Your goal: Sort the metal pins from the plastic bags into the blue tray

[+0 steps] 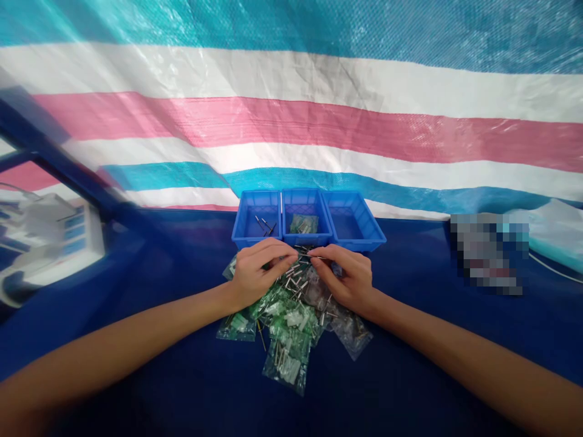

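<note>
A pile of small clear bags with green and white parts (288, 331) and loose metal pins (295, 276) lies on the dark blue table. My left hand (255, 273) and my right hand (348, 276) rest on the pile's far edge, fingertips nearly meeting. Both pinch at thin metal pins between them; what exactly each grips is too small to tell. Just beyond the hands stand three blue bins: the left bin (241, 227) holds a few pins, the middle bin (316, 209) holds small bags, the right bin (368, 233) looks empty.
A striped pink, white and teal tarp (291, 121) hangs behind the table. A white device (50, 237) sits blurred at the left beside a dark blue frame bar. A blurred-out item (487, 252) and a pale bag lie at the right.
</note>
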The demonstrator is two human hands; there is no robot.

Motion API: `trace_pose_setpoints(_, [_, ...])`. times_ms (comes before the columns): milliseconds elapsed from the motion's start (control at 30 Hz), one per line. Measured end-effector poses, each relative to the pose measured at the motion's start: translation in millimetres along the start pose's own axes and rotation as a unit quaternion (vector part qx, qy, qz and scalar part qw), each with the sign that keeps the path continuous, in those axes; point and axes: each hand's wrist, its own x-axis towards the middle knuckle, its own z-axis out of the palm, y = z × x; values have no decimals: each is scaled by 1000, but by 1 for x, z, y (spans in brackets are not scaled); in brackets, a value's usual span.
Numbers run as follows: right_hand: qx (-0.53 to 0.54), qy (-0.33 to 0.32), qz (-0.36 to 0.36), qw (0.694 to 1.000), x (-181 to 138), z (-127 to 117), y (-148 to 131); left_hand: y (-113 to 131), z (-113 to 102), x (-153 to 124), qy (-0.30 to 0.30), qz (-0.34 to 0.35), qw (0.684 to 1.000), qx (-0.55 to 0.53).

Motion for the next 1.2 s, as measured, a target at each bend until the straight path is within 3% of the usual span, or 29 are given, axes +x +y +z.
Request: trace_pose_setpoints(1200, [-27,-51,-83,995,2,0,1,2,0,1,7,4,1000,-8])
